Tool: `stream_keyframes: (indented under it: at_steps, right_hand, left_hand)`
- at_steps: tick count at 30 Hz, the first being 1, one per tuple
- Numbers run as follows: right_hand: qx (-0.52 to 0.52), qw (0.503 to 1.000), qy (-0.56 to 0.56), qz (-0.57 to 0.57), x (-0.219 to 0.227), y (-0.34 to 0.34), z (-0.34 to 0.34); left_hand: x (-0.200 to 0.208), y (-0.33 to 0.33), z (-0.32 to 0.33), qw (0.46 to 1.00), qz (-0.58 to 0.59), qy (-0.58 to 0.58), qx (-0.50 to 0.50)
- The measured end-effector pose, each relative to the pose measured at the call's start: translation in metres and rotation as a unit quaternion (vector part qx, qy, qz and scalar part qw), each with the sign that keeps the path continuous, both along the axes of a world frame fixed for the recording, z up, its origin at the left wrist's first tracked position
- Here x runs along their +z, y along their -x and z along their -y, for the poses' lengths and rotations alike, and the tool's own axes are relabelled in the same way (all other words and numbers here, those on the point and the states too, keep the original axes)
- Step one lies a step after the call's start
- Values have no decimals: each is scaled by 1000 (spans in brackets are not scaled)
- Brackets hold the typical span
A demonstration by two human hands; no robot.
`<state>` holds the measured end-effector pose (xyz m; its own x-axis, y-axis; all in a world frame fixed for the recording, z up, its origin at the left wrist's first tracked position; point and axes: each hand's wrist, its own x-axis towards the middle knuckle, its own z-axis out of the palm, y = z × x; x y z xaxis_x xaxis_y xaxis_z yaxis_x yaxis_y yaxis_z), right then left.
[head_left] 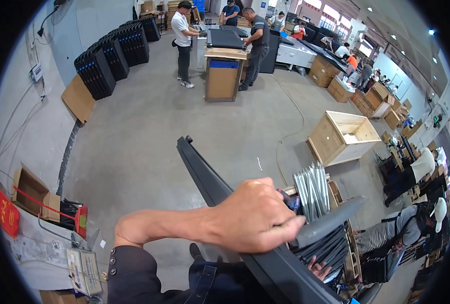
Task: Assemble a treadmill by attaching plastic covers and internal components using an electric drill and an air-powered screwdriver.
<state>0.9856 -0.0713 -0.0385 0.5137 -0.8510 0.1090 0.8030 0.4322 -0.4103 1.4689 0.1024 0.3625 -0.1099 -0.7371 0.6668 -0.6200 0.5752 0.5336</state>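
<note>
Beam-handling step, likely: left hand (255, 215) clenched over black beam (205, 175), contents hidden; right hand (318, 268), right of beam, can't tell grip. Next calls for steady support.

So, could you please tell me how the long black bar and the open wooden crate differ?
The long black bar is dark and narrow, while the open wooden crate is pale and boxy. The bar slants across the view, partly hidden by the left hand; the crate stands on the floor, farther from the person.
</note>
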Motion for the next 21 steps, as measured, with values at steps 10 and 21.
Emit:
stream_keyframes:
  at_steps: [10,21]
  right_hand:
    - [66,987,-112,-97,-118,-213,92]
    - [278,951,-47,-122,-73,-573,484]
  left_hand:
    - [-67,-274,76,982,-6,-181,52]
    - [-25,-506,305,982,-48,28,182]
